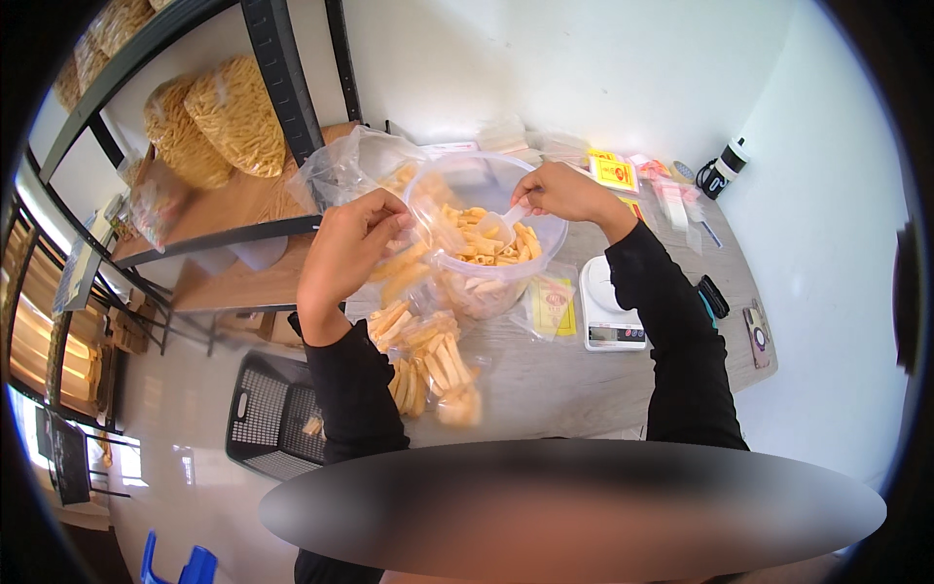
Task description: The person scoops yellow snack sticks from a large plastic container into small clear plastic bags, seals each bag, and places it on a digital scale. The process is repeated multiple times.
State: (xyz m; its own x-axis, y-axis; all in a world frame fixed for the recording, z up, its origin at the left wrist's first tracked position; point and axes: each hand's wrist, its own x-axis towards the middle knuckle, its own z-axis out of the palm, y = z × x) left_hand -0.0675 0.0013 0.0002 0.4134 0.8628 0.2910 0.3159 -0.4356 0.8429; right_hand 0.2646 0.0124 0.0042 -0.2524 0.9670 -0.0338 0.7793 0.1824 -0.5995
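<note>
right hand (566, 195), upper centre of the frame: closed on the handle of a white scoop (502, 228), dipped among yellow snack sticks (486, 255) in a translucent tub (551, 230). left hand (348, 245), left of centre: thumb and fingertips pinched at a clear bag (401, 268) (partly blurred). bench (555, 394): filled bags (438, 358) at centre, white scale (615, 337) right of centre. black crate (261, 394): lower left.

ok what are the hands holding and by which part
The right hand holds the scoop by its handle. The left hand seems to pinch a clear bag by its edge, but blur leaves that unsure.
</note>
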